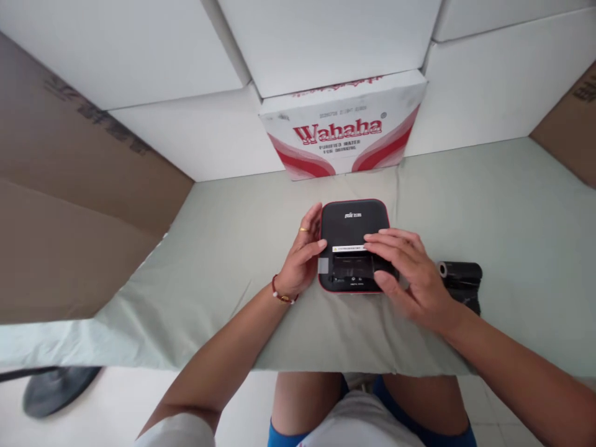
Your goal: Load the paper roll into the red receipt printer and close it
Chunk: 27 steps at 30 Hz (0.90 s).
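Note:
A small black printer [354, 230] with a red rim lies on the cloth-covered table. It has a white warning strip, a dark slot and small icons near its front. My left hand [305, 257] grips its left side, with the thumb over the top edge and the fingers along the side. My right hand [412, 273] rests on its right part, fingers stretched out over the top near the white strip and thumb lower down. This hand hides the printer's front right corner. Close to my right wrist lies a black roll [460, 273] of thin sheet, partly unrolled.
Behind the printer stands a white and red water carton [344, 133] against white boxes [326, 43]. Brown cardboard boxes border the left [74, 186] and right [570, 124] sides. The pale green cloth [223, 236] hangs over the table's front edge. A black round base [60, 391] is on the floor.

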{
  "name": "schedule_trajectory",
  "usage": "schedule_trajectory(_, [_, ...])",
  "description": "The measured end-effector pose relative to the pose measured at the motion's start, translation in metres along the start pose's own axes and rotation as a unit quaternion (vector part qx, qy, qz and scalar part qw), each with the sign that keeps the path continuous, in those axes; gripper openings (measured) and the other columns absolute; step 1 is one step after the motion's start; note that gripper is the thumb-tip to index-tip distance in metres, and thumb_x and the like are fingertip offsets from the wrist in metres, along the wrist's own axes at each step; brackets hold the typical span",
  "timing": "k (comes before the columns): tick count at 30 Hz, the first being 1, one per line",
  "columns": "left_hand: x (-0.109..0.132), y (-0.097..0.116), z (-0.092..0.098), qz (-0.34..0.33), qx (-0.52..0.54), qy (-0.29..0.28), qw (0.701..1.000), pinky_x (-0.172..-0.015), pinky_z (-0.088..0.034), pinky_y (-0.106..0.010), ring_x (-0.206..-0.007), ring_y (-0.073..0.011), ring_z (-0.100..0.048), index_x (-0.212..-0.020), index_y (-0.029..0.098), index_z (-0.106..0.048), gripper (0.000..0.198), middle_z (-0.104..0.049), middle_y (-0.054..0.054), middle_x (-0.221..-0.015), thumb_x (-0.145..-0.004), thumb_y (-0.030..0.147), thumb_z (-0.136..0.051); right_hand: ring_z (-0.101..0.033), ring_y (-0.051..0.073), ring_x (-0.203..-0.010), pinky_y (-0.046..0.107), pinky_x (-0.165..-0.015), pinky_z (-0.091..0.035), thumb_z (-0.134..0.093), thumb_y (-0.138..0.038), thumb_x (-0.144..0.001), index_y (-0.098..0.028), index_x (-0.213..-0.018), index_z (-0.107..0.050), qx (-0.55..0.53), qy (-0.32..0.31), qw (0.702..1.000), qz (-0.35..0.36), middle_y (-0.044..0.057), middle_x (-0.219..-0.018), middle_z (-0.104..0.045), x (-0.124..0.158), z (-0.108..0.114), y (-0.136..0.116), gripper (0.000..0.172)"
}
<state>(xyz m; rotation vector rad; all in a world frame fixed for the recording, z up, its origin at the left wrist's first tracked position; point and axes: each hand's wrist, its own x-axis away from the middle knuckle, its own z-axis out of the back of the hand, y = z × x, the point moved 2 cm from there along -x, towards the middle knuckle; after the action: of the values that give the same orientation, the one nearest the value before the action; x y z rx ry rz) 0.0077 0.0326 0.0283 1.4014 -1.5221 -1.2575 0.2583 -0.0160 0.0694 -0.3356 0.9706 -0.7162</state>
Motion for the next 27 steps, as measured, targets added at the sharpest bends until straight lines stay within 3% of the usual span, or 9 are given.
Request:
schedule_trajectory(4, [0.012, -0.003, -0.005, -0.014, 0.050, -0.032, 0.998, -0.148, -0.017, -0.059, -0.175, -0.0342, -0.035, -0.166, 0.047, -0.051, 0.094, -0.050, 0.002, -0.179, -0.081, 0.046, -0.091, -0.064, 0.032, -0.139, 0.061, -0.123, -0.052, -0.059, -0.032, -0.111, -0.024, -0.131, -0.078, -0.012, -0.001, 0.999, 0.044, 0.013, -0.142, -0.076, 0.008, -0.001, -0.007, 0.028])
schedule_trajectory(8, [0.017, -0.003, -0.004, -0.021, 0.050, -0.062, 0.997, -0.148, -0.016, -0.061, -0.175, -0.0344, -0.033, -0.170, 0.052, -0.042, 0.106, -0.043, 0.004, -0.183, -0.077, 0.046, -0.093, -0.062, 0.032, -0.130, 0.061, -0.118, -0.054, -0.060, -0.029, -0.108, -0.025, -0.118, -0.081, 0.028, 0.044, 0.996, 0.069, 0.011, -0.121, -0.074, 0.013, 0.000, -0.012, 0.024])
schedule_trajectory(14, [0.016, -0.008, -0.001, -0.043, -0.023, -0.066, 0.997, -0.143, -0.033, -0.059, -0.176, -0.0339, -0.035, -0.175, 0.050, -0.033, 0.112, -0.037, 0.000, -0.188, -0.079, 0.056, -0.090, -0.062, 0.030, -0.113, 0.054, -0.102, -0.059, -0.061, -0.029, -0.106, -0.027, -0.120, -0.082, 0.047, 0.062, 0.992, 0.096, 0.008, -0.098, -0.076, 0.012, -0.001, -0.017, 0.025])
schedule_trajectory(18, [0.017, -0.014, -0.004, -0.051, -0.028, -0.052, 0.997, -0.139, -0.042, -0.055, -0.175, -0.0319, -0.037, -0.175, 0.052, -0.029, 0.110, -0.036, 0.000, -0.188, -0.082, 0.058, -0.087, -0.067, 0.028, -0.105, 0.050, -0.094, -0.059, -0.064, -0.027, -0.104, -0.030, -0.123, -0.081, 0.050, 0.058, 0.991, 0.106, 0.005, -0.095, -0.080, 0.009, 0.000, -0.015, 0.026])
schedule_trajectory(22, [0.016, -0.019, -0.006, -0.034, -0.001, -0.072, 0.997, -0.132, -0.052, -0.051, -0.174, -0.0319, -0.039, -0.176, 0.054, -0.024, 0.111, -0.027, 0.001, -0.192, -0.084, 0.054, -0.087, -0.069, 0.027, -0.101, 0.048, -0.091, -0.060, -0.066, -0.025, -0.103, -0.027, -0.119, -0.081, 0.064, 0.058, 0.988, 0.128, 0.004, -0.097, -0.083, 0.008, 0.001, -0.013, 0.022])
schedule_trajectory(25, [0.013, -0.022, -0.005, -0.031, 0.002, -0.075, 0.997, -0.130, -0.052, -0.053, -0.176, -0.0346, -0.035, -0.177, 0.051, -0.021, 0.118, -0.025, -0.002, -0.192, -0.082, 0.057, -0.090, -0.071, 0.026, -0.099, 0.046, -0.089, -0.061, -0.070, -0.022, -0.101, -0.024, -0.119, -0.082, 0.056, 0.037, 0.987, 0.144, 0.006, -0.098, -0.084, 0.003, 0.006, -0.018, 0.022])
schedule_trajectory(27, [0.011, -0.023, -0.005, -0.033, 0.008, -0.070, 0.997, -0.133, -0.049, -0.054, -0.176, -0.0352, -0.035, -0.176, 0.048, -0.028, 0.114, -0.029, -0.003, -0.191, -0.081, 0.059, -0.090, -0.071, 0.024, -0.091, 0.042, -0.084, -0.062, -0.068, -0.019, -0.103, -0.023, -0.112, -0.083, 0.015, -0.004, 0.991, 0.134, 0.006, -0.095, -0.082, -0.007, 0.014, -0.023, 0.018])
